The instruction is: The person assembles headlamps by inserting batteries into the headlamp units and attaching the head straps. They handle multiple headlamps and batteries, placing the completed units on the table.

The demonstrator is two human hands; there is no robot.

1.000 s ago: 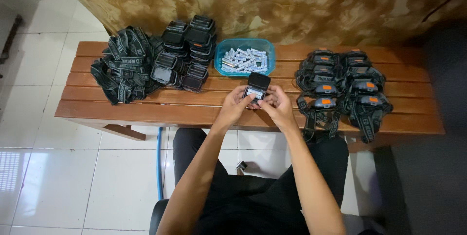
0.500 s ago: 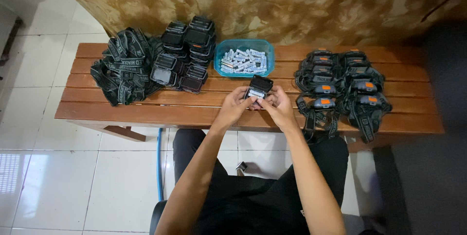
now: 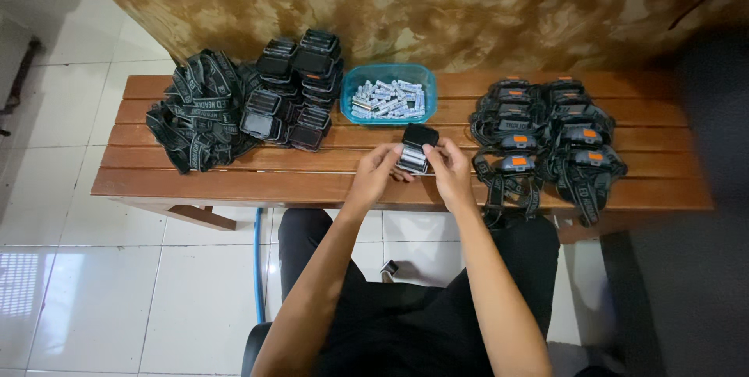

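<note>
While left hand and right hand fingers clamp black battery case, bench front edge near.

Open lane: lying along the bench front slats at 9 o'clock.
Blocking at 12: blue tub of batteries.
Crowding at 10: stacked black cases and strap heap.
Crowding at 3: headlamps reaching the front edge.
</note>
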